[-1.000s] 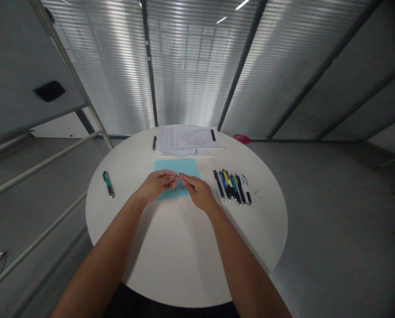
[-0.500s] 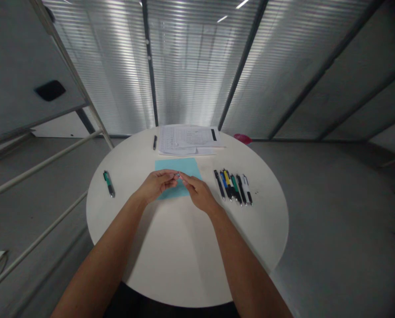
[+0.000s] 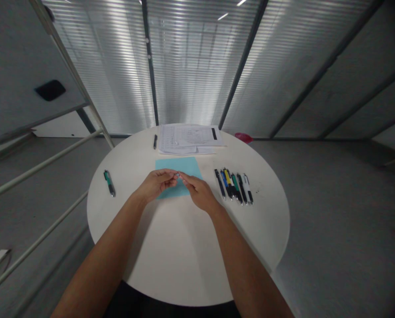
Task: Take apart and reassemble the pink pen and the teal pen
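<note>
Above a light-blue sheet (image 3: pixel 180 164), my left hand (image 3: pixel 156 184) and my right hand (image 3: pixel 199 190) meet at the fingertips. Both are closed in a pinch around something small with a pale glint, mostly hidden by the fingers; its kind is too small to make out. To the right of my right hand lies a row of several pens (image 3: pixel 235 187) with black, blue, yellow, green and white barrels. A lone green pen (image 3: pixel 109 182) with black parts rests off to the left of my left hand.
Printed papers (image 3: pixel 191 139) are stacked at the far side of the round white table (image 3: pixel 180 256), with a short dark pen (image 3: pixel 155 141) beside them. A metal-framed stand (image 3: pixel 51 148) is at the left. A pink object (image 3: pixel 243 138) shows behind the table's far edge.
Both hands keep almost the same pinched pose at the same spot. The view has shifted very slightly; nothing on the table has moved.
</note>
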